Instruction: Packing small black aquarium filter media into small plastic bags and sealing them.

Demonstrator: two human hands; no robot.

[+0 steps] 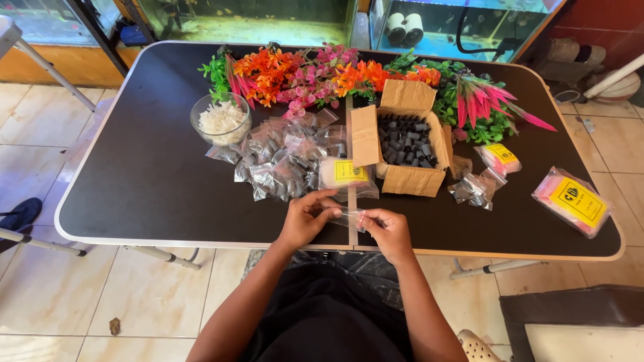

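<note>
Both hands, left hand (305, 218) and right hand (388, 230), pinch a small clear bag (349, 217) taut between their fingers, above the bench (147, 181) edge near the cardboard box (402, 144).

A small clear plastic bag (349, 217), flat and apparently empty, is stretched level between two hands just above the near edge of the dark table.

Seen from above: a person in dark, plain black clothing over the lap, forearms bare to the elbows, no sleeves showing. Both hands, left (305, 218) and right (388, 231), without gloves, rings or watch.
</note>
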